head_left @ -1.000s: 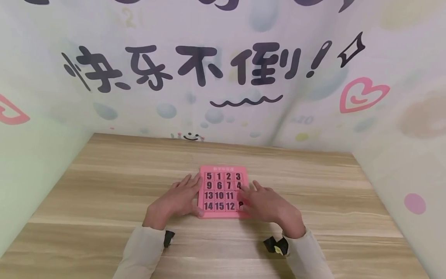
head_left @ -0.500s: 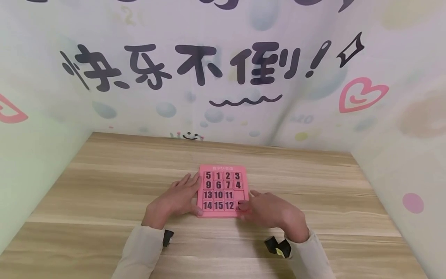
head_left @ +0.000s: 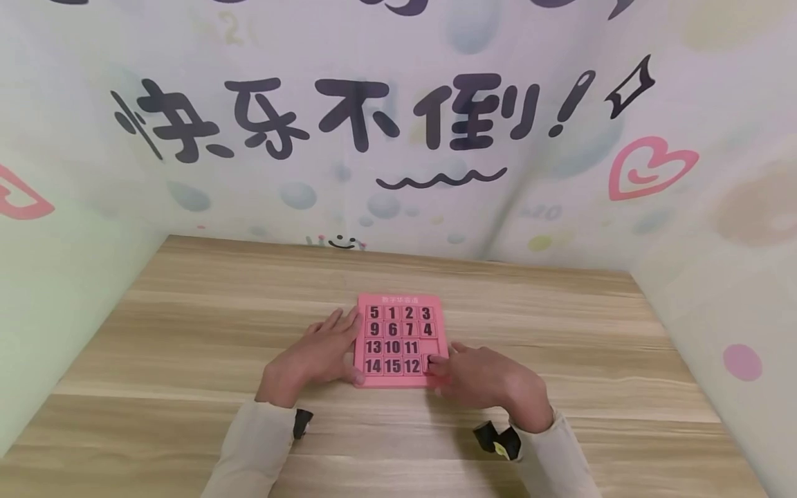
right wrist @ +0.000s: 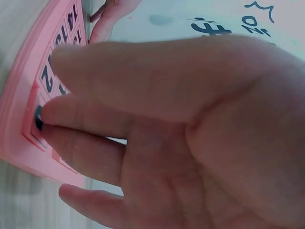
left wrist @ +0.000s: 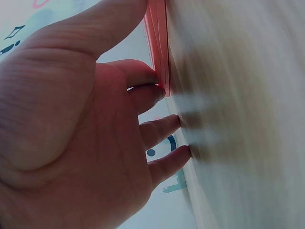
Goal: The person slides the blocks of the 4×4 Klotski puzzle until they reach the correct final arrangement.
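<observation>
A pink number slide puzzle [head_left: 398, 382] lies flat on the table, its numbered tiles set in a square frame. In the head view, the gap is at the right end of the third row, below tile 4 [head_left: 427, 329]. My right hand [head_left: 488, 377] reaches in from the right. Its fingertips [right wrist: 50, 112] press on the bottom-right tile [right wrist: 38, 119], whose number they mostly cover. Against the puzzle's left side rests my left hand [head_left: 314, 360], thumb by the near corner. In the left wrist view, two of its fingers touch the pink edge [left wrist: 159, 47].
The wood-grain table [head_left: 205, 311] meets a printed cloth backdrop [head_left: 311, 200] at the back, with pale walls on both sides. Small black devices [head_left: 498, 440] sit at both wrists.
My right hand has moved down from beside the gap onto the bottom-right tile, uncovering tile 4 and the gap. My left hand stays put. The tiles look unmoved.
</observation>
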{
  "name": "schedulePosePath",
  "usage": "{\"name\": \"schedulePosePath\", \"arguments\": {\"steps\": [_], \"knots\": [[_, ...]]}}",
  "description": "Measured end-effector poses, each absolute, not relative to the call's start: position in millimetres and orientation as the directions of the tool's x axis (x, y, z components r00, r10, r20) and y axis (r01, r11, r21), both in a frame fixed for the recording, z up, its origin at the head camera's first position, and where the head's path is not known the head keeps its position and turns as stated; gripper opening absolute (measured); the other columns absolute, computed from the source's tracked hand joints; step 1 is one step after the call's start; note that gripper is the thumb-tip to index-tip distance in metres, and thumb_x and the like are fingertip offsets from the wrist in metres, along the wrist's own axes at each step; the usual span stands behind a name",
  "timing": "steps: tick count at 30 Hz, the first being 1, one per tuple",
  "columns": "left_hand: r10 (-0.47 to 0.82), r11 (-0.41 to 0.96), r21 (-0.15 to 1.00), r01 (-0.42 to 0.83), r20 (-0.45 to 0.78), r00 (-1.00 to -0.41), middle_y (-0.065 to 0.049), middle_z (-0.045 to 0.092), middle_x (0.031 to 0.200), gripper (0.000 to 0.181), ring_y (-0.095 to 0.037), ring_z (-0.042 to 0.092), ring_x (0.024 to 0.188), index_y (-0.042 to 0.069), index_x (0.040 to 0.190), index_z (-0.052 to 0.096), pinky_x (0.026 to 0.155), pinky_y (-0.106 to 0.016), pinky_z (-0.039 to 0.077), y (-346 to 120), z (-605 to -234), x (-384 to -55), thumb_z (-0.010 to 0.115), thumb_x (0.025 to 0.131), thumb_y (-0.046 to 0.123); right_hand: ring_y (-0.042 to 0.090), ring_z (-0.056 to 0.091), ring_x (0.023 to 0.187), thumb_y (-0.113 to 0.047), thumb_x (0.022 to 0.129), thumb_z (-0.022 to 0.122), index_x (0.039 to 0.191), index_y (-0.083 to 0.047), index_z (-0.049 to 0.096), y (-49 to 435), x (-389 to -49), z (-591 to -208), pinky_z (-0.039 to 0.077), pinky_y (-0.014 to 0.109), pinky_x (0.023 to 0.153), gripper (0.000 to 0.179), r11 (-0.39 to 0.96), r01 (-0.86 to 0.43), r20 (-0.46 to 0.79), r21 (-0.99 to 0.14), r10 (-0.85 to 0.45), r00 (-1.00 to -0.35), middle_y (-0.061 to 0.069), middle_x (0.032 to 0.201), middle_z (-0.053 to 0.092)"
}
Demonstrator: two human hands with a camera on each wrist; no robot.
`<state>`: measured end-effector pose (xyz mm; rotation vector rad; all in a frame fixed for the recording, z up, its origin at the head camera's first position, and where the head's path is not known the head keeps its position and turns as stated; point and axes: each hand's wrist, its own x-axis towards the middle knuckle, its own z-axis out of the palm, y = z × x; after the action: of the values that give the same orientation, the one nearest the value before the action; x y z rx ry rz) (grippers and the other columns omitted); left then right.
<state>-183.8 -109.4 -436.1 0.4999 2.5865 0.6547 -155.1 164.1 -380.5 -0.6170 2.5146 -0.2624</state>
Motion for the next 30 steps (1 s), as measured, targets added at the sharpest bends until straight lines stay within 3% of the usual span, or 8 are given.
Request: {"name": "schedulePosePath", "arguments": {"steps": [8,16,30], "knots": [[0.420,0.831,0.510,0.221,-0.316,-0.851,-0.015,0.009,0.176,0.106,-0.043,0.003,0.163,0.000,0.165,0.020,0.131,-0.063,0.009,-109.5,-435.4,-183.5,0.084,0.087,0.033,0.044,0.035,0.155,-0.029,0.103,0.065,0.149,-0.018,0.060,161.9,-157.7,-383.8,0.035,0.065,0.122,0.047,0.875,-0.391,-0.444,-0.284,-0.482,-0.756,0.013,0.155,0.057],[0.425,0.830,0.509,0.227,-0.315,-0.849,-0.015,0.009,0.176,0.105,-0.042,0.003,0.163,0.001,0.165,0.021,0.131,-0.062,0.009,-108.6,-436.0,-183.9,0.084,0.088,0.033,0.045,0.024,0.159,-0.029,0.103,0.063,0.159,-0.010,0.045,161.4,-159.1,-386.0,0.026,0.061,0.128,0.063,0.879,-0.398,-0.459,-0.261,-0.476,-0.750,0.010,0.168,0.039],[0.427,0.823,0.524,0.220,-0.313,-0.848,-0.016,0.009,0.176,0.107,-0.044,0.003,0.163,-0.002,0.165,0.021,0.131,-0.062,0.009,-106.9,-433.2,-183.4,0.085,0.086,0.032,0.043,0.023,0.160,-0.031,0.104,0.063,0.159,-0.012,0.045,161.8,-158.8,-388.5,0.024,0.062,0.128,0.062,0.884,-0.388,-0.458,-0.260,-0.466,-0.757,0.007,0.171,0.036]]}}
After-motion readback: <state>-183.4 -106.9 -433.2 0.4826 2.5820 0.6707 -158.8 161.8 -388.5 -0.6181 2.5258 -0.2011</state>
